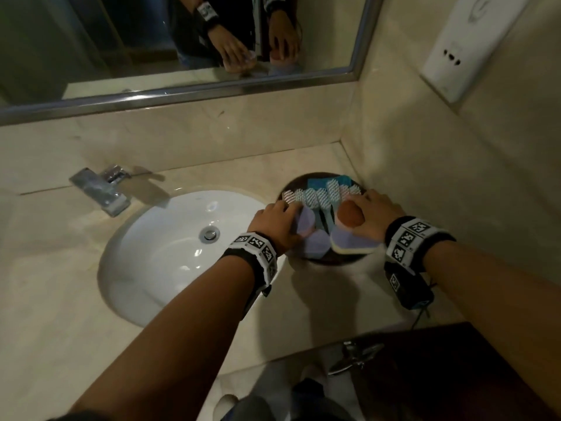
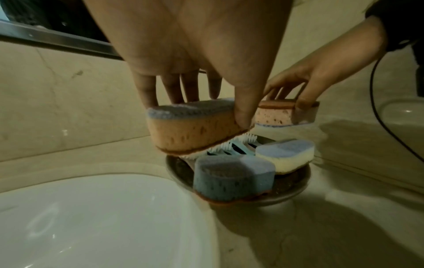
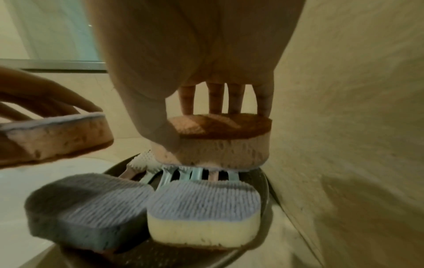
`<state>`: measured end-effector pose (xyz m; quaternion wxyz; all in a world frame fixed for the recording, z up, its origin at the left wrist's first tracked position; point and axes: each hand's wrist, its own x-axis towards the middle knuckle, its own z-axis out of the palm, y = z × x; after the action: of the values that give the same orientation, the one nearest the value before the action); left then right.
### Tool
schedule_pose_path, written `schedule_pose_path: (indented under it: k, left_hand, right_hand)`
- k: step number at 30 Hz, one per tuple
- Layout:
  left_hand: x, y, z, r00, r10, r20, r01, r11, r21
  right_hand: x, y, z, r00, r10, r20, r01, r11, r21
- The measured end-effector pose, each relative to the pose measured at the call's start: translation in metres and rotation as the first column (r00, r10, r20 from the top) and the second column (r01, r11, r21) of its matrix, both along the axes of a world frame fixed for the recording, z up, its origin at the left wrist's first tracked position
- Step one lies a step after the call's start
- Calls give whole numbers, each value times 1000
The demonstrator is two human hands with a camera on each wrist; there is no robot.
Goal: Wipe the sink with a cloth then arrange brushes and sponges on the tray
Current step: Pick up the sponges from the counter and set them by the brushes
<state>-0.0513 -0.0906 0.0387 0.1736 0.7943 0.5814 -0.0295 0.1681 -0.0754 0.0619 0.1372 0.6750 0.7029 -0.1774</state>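
A dark round tray (image 1: 326,262) sits on the counter right of the white sink (image 1: 158,256). Several toothbrush-like brushes (image 1: 315,196) lie side by side on it. At its near edge rest a blue sponge (image 2: 231,177) and a yellow sponge with a purple top (image 2: 286,156). My left hand (image 1: 291,217) grips an orange sponge with a blue-purple top (image 2: 195,127) just above the brushes on the left. My right hand (image 1: 358,208) grips a pink sponge with a brown top (image 3: 218,141) over the brush heads on the right. No cloth is in view.
A chrome faucet (image 1: 100,189) stands behind the sink. The tray is tucked in the corner, close to the right wall (image 1: 425,183), under a mirror (image 1: 182,41). A white wall dispenser (image 1: 464,47) hangs higher up. A black cable (image 2: 378,108) trails from my right wrist.
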Motion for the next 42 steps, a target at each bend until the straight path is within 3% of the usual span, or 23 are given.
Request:
schedule_pose_path:
  k: [8, 19, 42]
  left_hand:
    - [38, 8, -19, 999, -32, -26, 29, 996, -84]
    - [48, 15, -28, 992, -89, -92, 77, 989, -125]
    - [56, 6, -32, 993, -78, -90, 67, 991, -119]
  right_hand:
    - [21, 8, -22, 992, 88, -94, -89, 996, 0]
    - [21, 7, -33, 984, 118, -133, -121, 992, -18]
    - [22, 3, -38, 983, 157, -95, -157, 988, 3]
